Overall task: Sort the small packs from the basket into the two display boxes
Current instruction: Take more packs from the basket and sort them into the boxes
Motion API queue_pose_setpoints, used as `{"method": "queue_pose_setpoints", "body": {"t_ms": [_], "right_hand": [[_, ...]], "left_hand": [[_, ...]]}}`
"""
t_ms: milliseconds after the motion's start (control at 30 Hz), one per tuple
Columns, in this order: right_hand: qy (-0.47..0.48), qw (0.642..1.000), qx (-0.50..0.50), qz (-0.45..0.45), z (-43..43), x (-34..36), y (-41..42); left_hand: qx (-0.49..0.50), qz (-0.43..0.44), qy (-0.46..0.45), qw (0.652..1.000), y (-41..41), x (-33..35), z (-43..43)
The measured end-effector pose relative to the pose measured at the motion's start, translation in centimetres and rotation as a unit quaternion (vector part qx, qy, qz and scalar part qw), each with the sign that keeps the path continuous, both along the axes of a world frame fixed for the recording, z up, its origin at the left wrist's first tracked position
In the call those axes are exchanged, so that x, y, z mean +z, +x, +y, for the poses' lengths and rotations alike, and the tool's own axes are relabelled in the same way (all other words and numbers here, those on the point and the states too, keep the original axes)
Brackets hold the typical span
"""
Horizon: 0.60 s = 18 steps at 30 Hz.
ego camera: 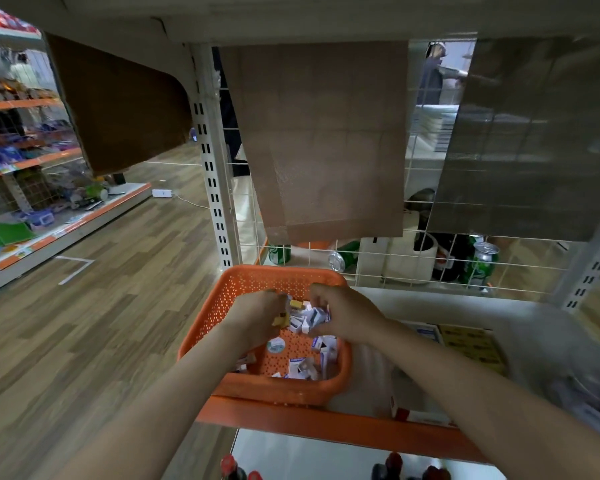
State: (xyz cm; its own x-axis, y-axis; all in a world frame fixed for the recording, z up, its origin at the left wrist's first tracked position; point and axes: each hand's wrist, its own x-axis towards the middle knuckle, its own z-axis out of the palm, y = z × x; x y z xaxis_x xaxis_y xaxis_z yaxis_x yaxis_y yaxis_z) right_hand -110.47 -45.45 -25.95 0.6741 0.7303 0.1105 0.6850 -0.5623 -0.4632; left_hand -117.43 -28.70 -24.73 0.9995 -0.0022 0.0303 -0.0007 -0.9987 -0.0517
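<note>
The small packs (pixel 321 344) are mostly left loose in the orange basket (pixel 281 273), which is parked at the front left of the shelf (pixel 534 327). A couple of yellow packs (pixel 281 320) are pinched in the left hand (pixel 253 317), and a bunch of white-and-blue packs (pixel 312 318) is clutched in the right hand (pixel 347 315), both over the basket. They look like light little cardboard cartons, so probably easily crushed. They're best taken by the flat sides, a few at a time. The display boxes (pixel 471 344) can be made out just right of the basket, though that bit is blurred. The pale shelf is backed by a wire grid (pixel 413 265) with green cans (pixel 484 261) behind it. Mats (pixel 326 140) are hung overhead, and a wood-look floor (pixel 101 271) is seen to the left.
</note>
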Motion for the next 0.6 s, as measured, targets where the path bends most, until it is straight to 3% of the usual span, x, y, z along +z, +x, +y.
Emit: {"method": "queue_pose_setpoints", "body": {"t_ms": [167,267,600], "right_hand": [[-0.016,0.994,-0.018,-0.109,-2.7,1.7,-0.8],[-0.011,0.991,-0.031,-0.131,-5.0,2.8,-0.9],[0.049,0.991,-0.115,-0.053,-15.6,0.9,-0.3]], "left_hand": [[-0.031,-0.026,0.018,0.999,-0.1,1.6,-2.1],[-0.047,-0.051,0.003,0.998,-0.1,2.6,-3.8],[-0.107,-0.046,-0.055,0.992,1.7,2.6,-11.9]]}}
